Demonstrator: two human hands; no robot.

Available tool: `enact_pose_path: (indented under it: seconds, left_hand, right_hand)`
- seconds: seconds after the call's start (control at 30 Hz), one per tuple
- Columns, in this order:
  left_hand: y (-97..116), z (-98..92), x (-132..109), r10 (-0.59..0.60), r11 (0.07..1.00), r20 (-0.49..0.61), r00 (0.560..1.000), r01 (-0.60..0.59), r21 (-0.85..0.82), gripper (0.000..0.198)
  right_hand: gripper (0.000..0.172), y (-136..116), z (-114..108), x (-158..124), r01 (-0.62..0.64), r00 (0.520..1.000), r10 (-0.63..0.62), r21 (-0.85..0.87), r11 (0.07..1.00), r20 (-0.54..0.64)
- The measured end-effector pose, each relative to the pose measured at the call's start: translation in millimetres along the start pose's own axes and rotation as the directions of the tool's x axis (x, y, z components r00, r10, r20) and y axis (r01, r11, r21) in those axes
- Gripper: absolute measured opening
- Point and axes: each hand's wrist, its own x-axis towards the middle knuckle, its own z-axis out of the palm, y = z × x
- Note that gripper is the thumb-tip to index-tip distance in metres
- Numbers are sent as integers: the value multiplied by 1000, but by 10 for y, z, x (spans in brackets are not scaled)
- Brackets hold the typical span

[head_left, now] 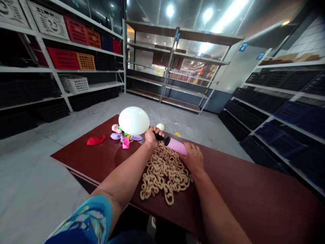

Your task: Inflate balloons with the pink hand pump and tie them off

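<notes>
A large white balloon [134, 120], blown up round, sits at the far side of my left hand [152, 136]. The fingers of that hand are wrapped round the black end of a pink balloon pump [177, 145], by the balloon's neck; the exact join is hidden. My right hand [193, 157] grips the other end of the pump's pink barrel. Below both hands lies a heap of tan, curled, rope-like pieces [165, 169]. Left of them are a flat red balloon [95, 140] and several limp pink, purple and green balloons [125, 142].
Everything rests on a dark red-brown table [241, 183]. Behind it lie a small pale round thing [160, 126] and a yellow bit [177, 134]. Shelves with crates [59, 58] line the left, dark crates [291, 118] the right, and a metal rack [172, 67] stands at the back.
</notes>
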Motion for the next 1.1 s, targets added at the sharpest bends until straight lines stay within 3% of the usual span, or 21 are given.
enact_pose_path:
  seconds: [0.13,0.3,0.43,0.7,0.87,1.0,1.1]
  left_hand:
    - [104,-25,50,8,1000,-31,999,-7,17,17]
    - [316,-82,136,71,997,-117,991,-71,-1,16]
    - [399,-146,181,84,996,-126,989,-89,-32,16]
    - [243,-81,87,10,997,-27,1000,-12,-74,20]
    - [94,-56,33,-59,996,64,996,63,-59,20]
    - [105,-63,36,-60,997,79,995,63,-41,20]
    - [190,-70,63,-22,999,32,999,23,-41,21]
  right_hand:
    - [37,73,20,14,-11,999,10,27,1000,40]
    - [35,341,34,-1,-139,987,137,10,990,83]
    - [38,503,33,-40,-237,968,237,-11,972,87]
    - [31,178,-90,-15,-116,992,118,-54,992,45]
    - [49,-28,-88,-11,-1,1000,0,10,1000,24]
    - [48,-46,-70,-6,24,998,-28,70,997,51]
    - [46,42,-51,-2,2,997,-9,98,995,77]
